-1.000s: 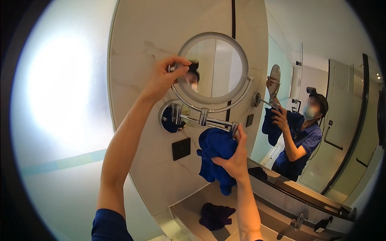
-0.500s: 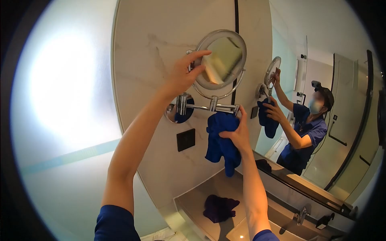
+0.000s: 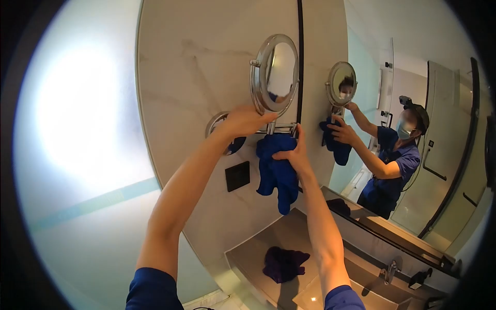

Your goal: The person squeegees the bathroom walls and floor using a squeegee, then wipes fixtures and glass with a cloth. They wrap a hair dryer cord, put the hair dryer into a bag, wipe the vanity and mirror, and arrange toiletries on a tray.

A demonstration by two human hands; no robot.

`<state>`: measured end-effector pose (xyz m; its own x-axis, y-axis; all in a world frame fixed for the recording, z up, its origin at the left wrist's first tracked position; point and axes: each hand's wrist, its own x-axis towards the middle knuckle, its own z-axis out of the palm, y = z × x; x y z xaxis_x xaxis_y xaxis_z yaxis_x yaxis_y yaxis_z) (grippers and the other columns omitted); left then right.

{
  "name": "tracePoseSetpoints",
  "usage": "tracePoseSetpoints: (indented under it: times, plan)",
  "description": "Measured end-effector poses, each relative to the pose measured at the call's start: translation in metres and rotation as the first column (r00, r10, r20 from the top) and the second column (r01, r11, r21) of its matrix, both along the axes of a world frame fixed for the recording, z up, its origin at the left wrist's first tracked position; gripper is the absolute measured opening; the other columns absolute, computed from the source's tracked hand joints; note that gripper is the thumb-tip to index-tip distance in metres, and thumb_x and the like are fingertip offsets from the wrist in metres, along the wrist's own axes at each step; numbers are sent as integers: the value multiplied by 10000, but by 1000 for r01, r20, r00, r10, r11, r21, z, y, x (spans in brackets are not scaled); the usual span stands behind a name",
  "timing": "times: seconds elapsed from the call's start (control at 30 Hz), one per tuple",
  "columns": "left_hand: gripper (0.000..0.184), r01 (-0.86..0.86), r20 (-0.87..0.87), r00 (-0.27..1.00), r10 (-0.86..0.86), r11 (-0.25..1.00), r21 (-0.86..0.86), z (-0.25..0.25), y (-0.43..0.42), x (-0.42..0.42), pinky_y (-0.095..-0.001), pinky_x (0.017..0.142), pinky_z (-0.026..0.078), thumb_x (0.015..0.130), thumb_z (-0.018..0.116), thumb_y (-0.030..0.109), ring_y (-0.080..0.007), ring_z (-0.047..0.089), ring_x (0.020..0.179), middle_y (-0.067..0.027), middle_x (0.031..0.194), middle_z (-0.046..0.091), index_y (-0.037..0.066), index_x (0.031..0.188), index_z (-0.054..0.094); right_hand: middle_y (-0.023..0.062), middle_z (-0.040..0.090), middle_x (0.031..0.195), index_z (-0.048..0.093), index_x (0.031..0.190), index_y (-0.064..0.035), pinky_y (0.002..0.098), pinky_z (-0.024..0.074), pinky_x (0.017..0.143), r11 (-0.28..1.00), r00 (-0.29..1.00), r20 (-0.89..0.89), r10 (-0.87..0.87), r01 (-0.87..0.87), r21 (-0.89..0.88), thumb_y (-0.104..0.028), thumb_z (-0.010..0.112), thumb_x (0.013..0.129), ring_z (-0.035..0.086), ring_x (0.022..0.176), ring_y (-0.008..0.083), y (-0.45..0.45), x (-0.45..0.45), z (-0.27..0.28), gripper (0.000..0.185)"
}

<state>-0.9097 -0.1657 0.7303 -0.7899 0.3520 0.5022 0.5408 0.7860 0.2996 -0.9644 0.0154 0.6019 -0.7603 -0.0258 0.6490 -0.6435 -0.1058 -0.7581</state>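
Note:
A round magnifying mirror [image 3: 281, 72] in a chrome frame stands on a swing arm [image 3: 283, 128] fixed to the wall. My left hand [image 3: 245, 123] is at the lower end of its curved bracket, with the fingers closed around the bracket's base; part of the grip is hidden. Just below the arm, my right hand [image 3: 294, 155] grips a blue cloth [image 3: 274, 160] that hangs down in folds. The fingertips of that hand reach up to the end of the arm.
A dark purple cloth [image 3: 285, 264] lies on the counter [image 3: 253, 253] beside the sink [image 3: 310, 299] and its faucet [image 3: 391, 271]. A large wall mirror [image 3: 382, 170] on the right reflects a person. A black wall plate [image 3: 237, 176] sits below the mirror mount [image 3: 219, 126].
My left hand has moved from the mirror's rim down to the bracket base. The round mirror has swivelled and now stands more side-on. My right hand still holds the blue cloth.

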Motion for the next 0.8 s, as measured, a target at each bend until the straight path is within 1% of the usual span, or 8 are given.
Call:
tracePoseSetpoints:
  times: [0.03, 0.13, 0.23, 0.43, 0.63, 0.73, 0.77, 0.8]
  plan:
    - [453, 34, -96, 995, -39, 998, -57, -2, 1, -4, -290, 663, 500, 876, 583, 394, -163, 601, 725, -127, 908, 655, 25, 1140, 583, 219, 524, 1184, 191, 1436, -39, 328, 468, 866, 1000, 999, 41, -2, 2, -5, 46, 747, 462, 558, 1030, 287, 1, -1, 0, 1124]
    - [454, 118, 71, 989, -126, 987, 107, 1, -2, -10, -285, 635, 492, 869, 604, 375, -150, 596, 741, -92, 929, 653, 55, 1190, 571, 223, 532, 1166, 219, 1425, -34, 326, 470, 862, 1000, 1000, -3, 12, -12, -13, 55, 745, 461, 563, 1017, 284, 2, 4, 4, 1102]
    - [457, 134, 113, 982, -153, 978, 158, 2, -3, -14, -280, 622, 483, 867, 612, 339, -131, 583, 730, -68, 942, 650, 65, 1228, 553, 209, 538, 1164, 233, 1419, -34, 324, 474, 854, 998, 991, 122, 62, -60, -20, 54, 748, 458, 563, 1017, 279, 3, 20, 13, 1094]
    - [412, 100, 157, 979, -130, 978, 185, 0, 0, -23, -277, 639, 480, 850, 635, 304, -126, 566, 708, -73, 967, 633, 67, 1183, 587, 216, 536, 1167, 211, 1432, -42, 324, 488, 821, 998, 995, 73, 62, -61, -26, 53, 745, 460, 561, 1021, 279, -1, 3, 8, 1113]
    - [441, 93, 65, 992, -111, 967, 235, -9, 3, -33, -299, 682, 482, 821, 658, 313, -168, 605, 747, -109, 940, 654, 11, 1137, 598, 251, 525, 1159, 205, 1425, -55, 333, 492, 832, 999, 998, 65, 26, -28, 30, 11, 763, 496, 559, 1023, 299, -4, -1, -1, 1086]
    - [516, -43, -101, 994, 51, 996, 74, -6, 6, -23, -401, 711, 512, 763, 668, 373, -257, 646, 851, -145, 1024, 650, 87, 1184, 577, 280, 490, 1191, 185, 1429, -37, 359, 504, 824, 993, 986, 144, -82, 92, -67, -33, 776, 546, 561, 1018, 312, -9, 8, -19, 1062]
    - [541, 36, -130, 991, -13, 983, 181, -2, 5, 10, -391, 769, 489, 749, 699, 370, -270, 631, 905, -156, 1055, 635, 80, 1187, 565, 274, 450, 1240, 265, 1383, -6, 392, 466, 899, 950, 966, 256, 35, 47, -307, -134, 764, 632, 514, 1098, 328, -17, 21, -29, 910]
    - [513, 93, -321, 947, 3, 955, 283, -11, 1, 15, -372, 759, 488, 765, 695, 327, -248, 625, 898, -149, 1052, 632, 76, 1191, 557, 258, 449, 1252, 302, 1355, -1, 409, 434, 934, 960, 970, 236, -65, 125, -249, -158, 751, 652, 495, 1121, 334, -29, 15, -40, 849]
